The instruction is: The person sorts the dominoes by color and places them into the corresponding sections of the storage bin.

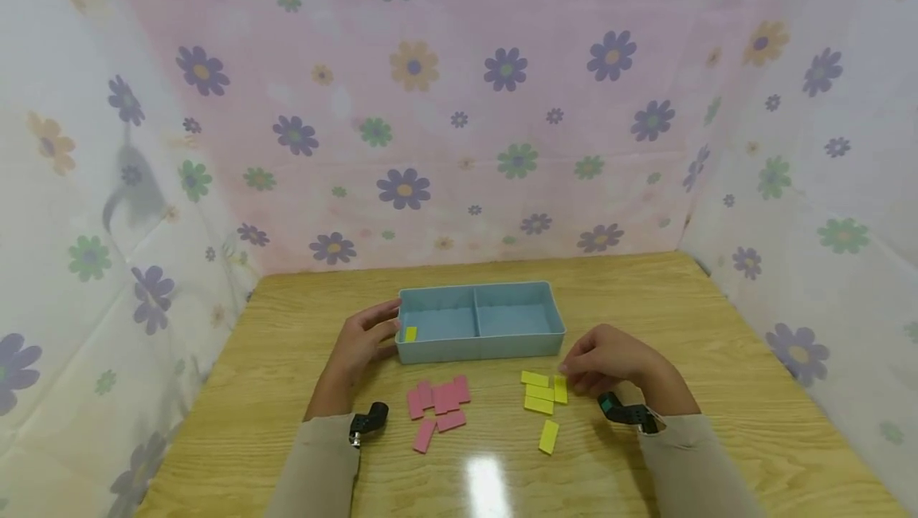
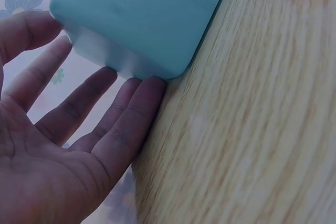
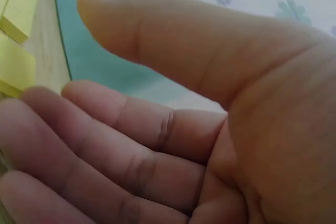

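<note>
Head view: a blue tray (image 1: pixel 480 349) sits on the wood-grain surface (image 1: pixel 287 359), a divider (image 1: pixel 476 312) splitting it into two compartments.
Left compartment: one yellow block (image 1: pixel 411 334) lies in the near left corner.
Left hand (image 1: pixel 361 343): at the tray's left end, fingers spread, fingertips touching the outside of the end wall.
Right hand (image 1: pixel 613 359): near the tray's right front corner, fingers loosely curved, thumb apart from them, pinching nothing; whether a fingertip touches the nearest yellow block, I cannot tell.
Yellow group (image 1: pixel 539 393): four flat blocks close together in front of the tray's right half, just beside the right hand.
Single yellow block (image 1: pixel 548 437): tilted, apart from that group, nearer the person.
Pink blocks (image 1: pixel 445 398): a loose cluster in front of the tray's left half, some touching.
Wrists: a black device (image 1: pixel 369 421) at the left, another (image 1: pixel 625 411) at the right, both by beige sleeves (image 1: pixel 315 466).
Backdrop: flower-printed cloth (image 1: pixel 459 207) behind and at both sides.
</note>
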Demonstrator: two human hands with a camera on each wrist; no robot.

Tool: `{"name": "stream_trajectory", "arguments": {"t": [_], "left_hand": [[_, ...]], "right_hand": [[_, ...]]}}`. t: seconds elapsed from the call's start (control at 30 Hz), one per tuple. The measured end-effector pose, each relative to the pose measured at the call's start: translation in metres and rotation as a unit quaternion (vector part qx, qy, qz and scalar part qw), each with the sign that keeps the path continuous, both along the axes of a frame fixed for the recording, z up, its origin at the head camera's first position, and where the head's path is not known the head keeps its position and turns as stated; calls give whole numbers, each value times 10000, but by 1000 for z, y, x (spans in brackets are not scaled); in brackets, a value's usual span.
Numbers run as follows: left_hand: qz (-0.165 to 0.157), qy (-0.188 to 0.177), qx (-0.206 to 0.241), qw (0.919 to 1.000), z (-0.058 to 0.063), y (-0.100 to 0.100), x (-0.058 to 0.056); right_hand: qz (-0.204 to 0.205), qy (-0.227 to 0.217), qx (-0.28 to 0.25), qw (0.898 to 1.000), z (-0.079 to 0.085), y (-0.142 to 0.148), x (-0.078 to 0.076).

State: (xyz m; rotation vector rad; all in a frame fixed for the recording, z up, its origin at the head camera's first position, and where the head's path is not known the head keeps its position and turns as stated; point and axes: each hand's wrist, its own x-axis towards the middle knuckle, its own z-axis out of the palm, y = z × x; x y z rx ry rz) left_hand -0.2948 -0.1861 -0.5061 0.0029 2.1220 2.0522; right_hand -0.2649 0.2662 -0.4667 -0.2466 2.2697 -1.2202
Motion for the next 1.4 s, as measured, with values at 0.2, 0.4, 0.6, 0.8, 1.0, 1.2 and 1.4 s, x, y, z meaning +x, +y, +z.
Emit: {"name": "stream_trajectory", "arguments": {"t": [0.2, 0.4, 0.6, 0.8, 1.0, 1.2, 1.4], "left_hand": [[-44, 41, 11, 10000, 0, 3, -2], [-239, 188, -200, 9993, 1, 1, -1], [-844, 126, -252, 9960, -3, -8, 3], [-1382, 465, -286, 9889, -4, -14, 5], [-1346, 547, -580, 9877, -2, -9, 7], [-1211, 590, -648, 9888, -1, -7, 8], [-965, 658, -707, 9906, 2, -8, 9]], "right_hand": [[-168, 51, 329, 9993, 1, -6, 1], [-389, -26, 452, 9982, -7, -4, 5], [-373, -30, 393, 9985, -13, -4, 9], [-318, 57, 300, 9990, -16, -9, 8], [-289, 2, 345, 9990, -12, -11, 10], [-274, 20, 346, 9990, -12, -13, 10], [-345, 302, 370, 9983, -14, -18, 7]]}}
